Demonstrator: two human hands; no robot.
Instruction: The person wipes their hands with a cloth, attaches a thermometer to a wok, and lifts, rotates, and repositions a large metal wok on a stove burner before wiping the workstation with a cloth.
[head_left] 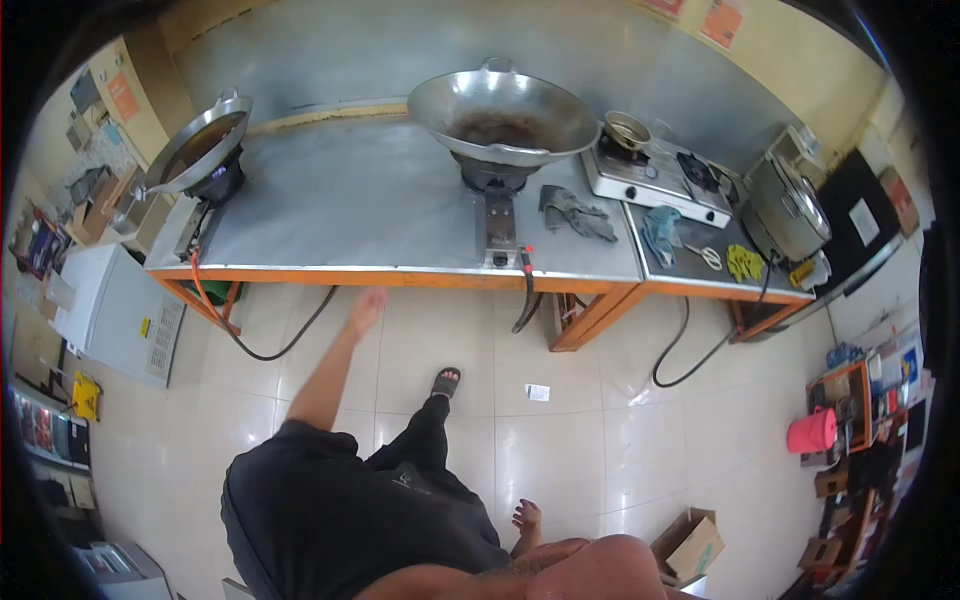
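Note:
My left hand [369, 305] is stretched forward, low beside the orange front edge of the metal table [330, 215]; motion smears its fingers. Down at my right side, over the floor, hangs my right hand [527, 514] with its fingers apart and nothing in it. Neither hand touches any object that I can make out. A large wok [500, 125] sits on a burner at the back middle of the table, with dark residue inside. Another wok [205, 150], tilted and holding dark liquid, is on a burner at the left end.
A gas stove [660, 180] carries a small pan [627, 130]. Cloths [578, 213], scissors [708, 257] and a large pot [785, 208] are on the right. Hoses hang below. A cardboard box [688, 543] and a white packet [538, 393] lie on the floor.

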